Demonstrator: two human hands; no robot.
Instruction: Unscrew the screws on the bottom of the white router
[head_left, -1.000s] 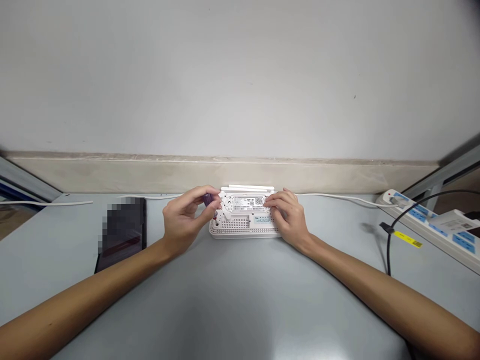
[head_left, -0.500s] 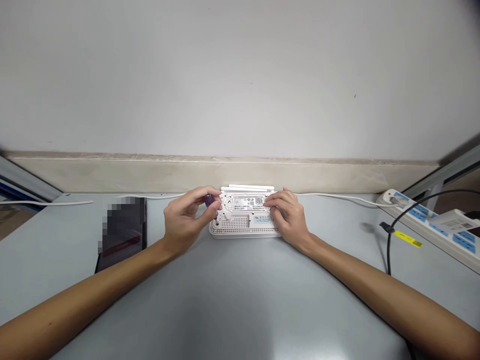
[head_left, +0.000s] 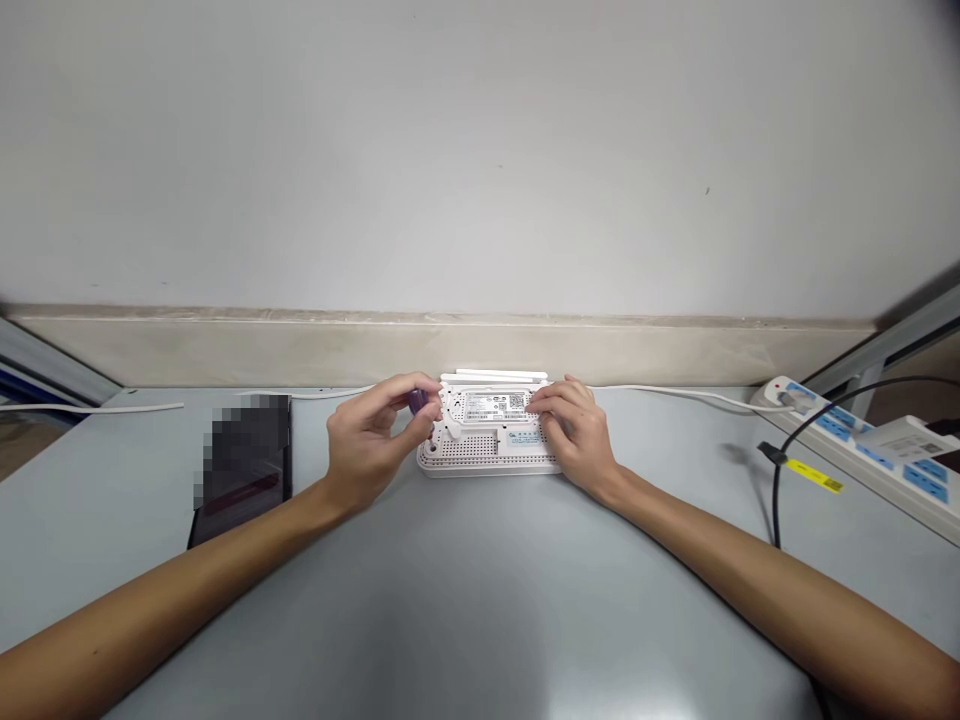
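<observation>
A white Wi-Fi router [head_left: 459, 466] lies upside down on the grey table, its vented underside, label and QR code facing up. Its folded antennas [head_left: 502, 376] show along the back. My left hand [head_left: 373, 432] pinches a small screwdriver with a purple handle [head_left: 418, 401] between thumb and fingers. That tool points down at the router's front left corner, near a round screw hole; whether the tip touches is too small to tell. My right hand [head_left: 577, 430] grips the router's right side, fingers bent over the underside and covering that end.
A dark tablet or phone [head_left: 244, 480], partly blurred out, lies left of my left forearm. On the right stands a white power strip [head_left: 832, 420] with blue sockets and a plugged-in adapter [head_left: 911, 440]. A black cable [head_left: 778, 510] with a yellow tag and white cables [head_left: 675, 394] run across the table. Behind is the wall.
The camera view has shifted very slightly. Both hands, the screwdriver and the router keep practically the same places.
</observation>
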